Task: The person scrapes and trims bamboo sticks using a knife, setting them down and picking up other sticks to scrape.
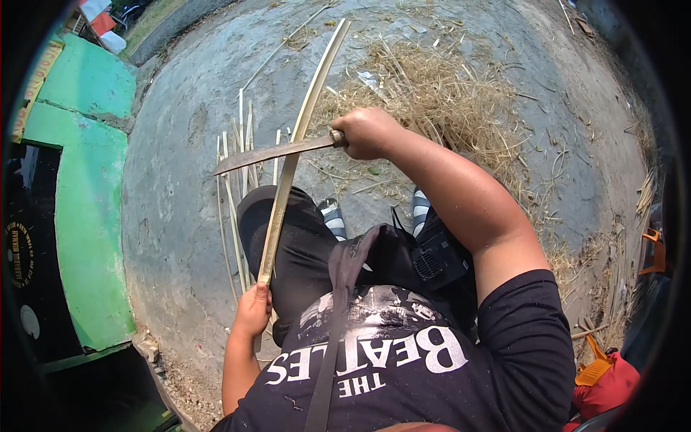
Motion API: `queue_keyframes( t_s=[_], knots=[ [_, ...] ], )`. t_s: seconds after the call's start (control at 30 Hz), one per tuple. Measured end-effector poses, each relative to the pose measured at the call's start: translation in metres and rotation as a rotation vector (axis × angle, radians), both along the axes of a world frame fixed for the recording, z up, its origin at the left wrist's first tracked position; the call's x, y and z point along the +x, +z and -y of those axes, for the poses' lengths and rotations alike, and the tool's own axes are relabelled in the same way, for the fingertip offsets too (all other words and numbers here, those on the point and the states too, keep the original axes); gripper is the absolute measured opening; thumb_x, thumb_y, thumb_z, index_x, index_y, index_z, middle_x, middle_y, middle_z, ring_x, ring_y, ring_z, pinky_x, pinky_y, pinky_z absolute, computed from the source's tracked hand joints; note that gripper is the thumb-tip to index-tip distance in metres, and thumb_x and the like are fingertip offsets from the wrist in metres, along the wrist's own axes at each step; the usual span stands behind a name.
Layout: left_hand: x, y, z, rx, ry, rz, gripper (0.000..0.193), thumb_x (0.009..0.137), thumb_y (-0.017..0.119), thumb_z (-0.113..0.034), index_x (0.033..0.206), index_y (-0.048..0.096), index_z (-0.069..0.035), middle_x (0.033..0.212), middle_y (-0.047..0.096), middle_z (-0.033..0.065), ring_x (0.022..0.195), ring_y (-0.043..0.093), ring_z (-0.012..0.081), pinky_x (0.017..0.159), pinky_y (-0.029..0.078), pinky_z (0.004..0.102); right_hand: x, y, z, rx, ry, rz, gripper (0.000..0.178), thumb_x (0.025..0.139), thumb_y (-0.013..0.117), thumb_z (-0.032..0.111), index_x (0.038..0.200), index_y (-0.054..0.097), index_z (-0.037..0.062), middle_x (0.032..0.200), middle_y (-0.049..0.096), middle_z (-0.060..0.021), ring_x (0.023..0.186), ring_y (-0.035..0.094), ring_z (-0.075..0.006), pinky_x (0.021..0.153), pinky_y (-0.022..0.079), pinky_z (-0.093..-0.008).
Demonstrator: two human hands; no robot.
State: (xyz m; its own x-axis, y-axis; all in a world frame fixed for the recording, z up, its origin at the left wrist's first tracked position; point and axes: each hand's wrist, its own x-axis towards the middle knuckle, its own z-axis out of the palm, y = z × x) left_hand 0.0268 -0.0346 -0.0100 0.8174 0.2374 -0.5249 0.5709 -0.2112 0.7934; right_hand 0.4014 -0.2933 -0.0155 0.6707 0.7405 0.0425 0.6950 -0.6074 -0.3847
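Observation:
My left hand [252, 311] is closed around the lower end of a long, pale bamboo strip [279, 209]. The strip slants up and away past my left knee, its far end raised above the ground. In my right hand [368, 133] is the short handle of a machete [252, 160], fingers wrapped round it. Its long, dark blade points left and lies crosswise at the strip, about midway along. Whether the edge bites into the bamboo cannot be made out.
Several thin split strips [232, 209] lie on the grey concrete beside my left leg. A heap of curly shavings [439, 93] spreads ahead to the right. A green wall [93, 237] stands at left, a red bag [612, 385] at lower right.

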Motion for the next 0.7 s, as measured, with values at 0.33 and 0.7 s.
queue_keyframes(
  t_s=[0.33, 0.7],
  knots=[
    [-0.014, -0.008, 0.0, -0.041, -0.005, 0.091, 0.056, 0.102, 0.045, -0.064, 0.084, 0.047, -0.011, 0.059, 0.038, -0.0064, 0.045, 0.033, 0.005, 0.042, 0.027, 0.0231, 0.002, 0.03, 0.009, -0.019, 0.061, 0.239, 0.012, 0.081, 0.067, 0.018, 0.091, 0.068, 0.0138, 0.083, 0.072, -0.0115, 0.082, 0.073, -0.0335, 0.071, 0.058, -0.0468],
    [-0.001, 0.026, 0.004, -0.243, 0.123, -0.229, 0.055, 0.104, 0.044, -0.062, 0.083, 0.047, -0.011, 0.062, 0.036, -0.0072, 0.049, 0.032, 0.004, 0.045, 0.026, 0.0221, -0.022, 0.021, -0.007, -0.011, 0.258, 0.195, 0.011, 0.078, 0.069, 0.02, 0.086, 0.065, 0.0125, 0.074, 0.069, -0.0096, 0.077, 0.071, -0.0344, 0.066, 0.056, -0.0477]
  ],
)
